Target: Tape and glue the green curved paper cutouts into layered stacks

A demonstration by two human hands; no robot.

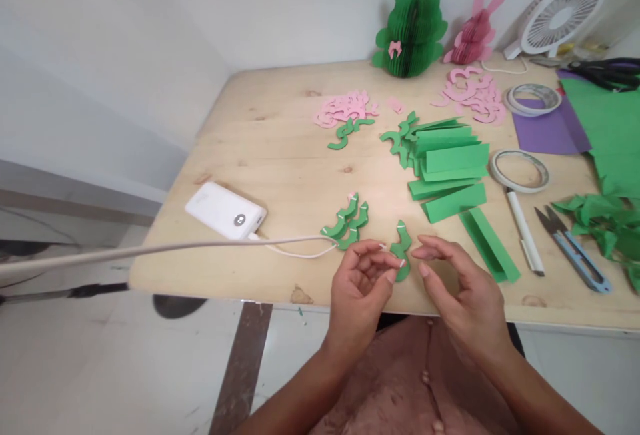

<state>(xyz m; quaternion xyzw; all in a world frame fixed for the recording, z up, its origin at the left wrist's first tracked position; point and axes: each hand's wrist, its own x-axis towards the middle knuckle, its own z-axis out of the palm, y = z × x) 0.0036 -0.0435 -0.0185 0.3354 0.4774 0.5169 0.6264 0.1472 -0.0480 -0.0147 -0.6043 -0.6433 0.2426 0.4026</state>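
My left hand (361, 285) is curled near the table's front edge, thumb close to the index finger. Small white bits, which look like pieces of tape (402, 263), show at two of its fingertips. Just beyond those fingertips a wavy green paper cutout (401, 243) lies on the table, partly hidden by the hand. To its right, my right hand (463, 291) has thumb and index finger apart with nothing visible between them. Left of the single cutout lie more green cutouts (354, 220) with small white strips on them.
A white power bank (225, 211) with a cable (165, 247) lies at left. Folded green strips (456, 160), tape rolls (520, 171), a pen (525, 233) and snips (575, 251) are at right. Pink cutouts (345, 109), paper rabbits (414, 35) and a fan (560, 18) are farther back.
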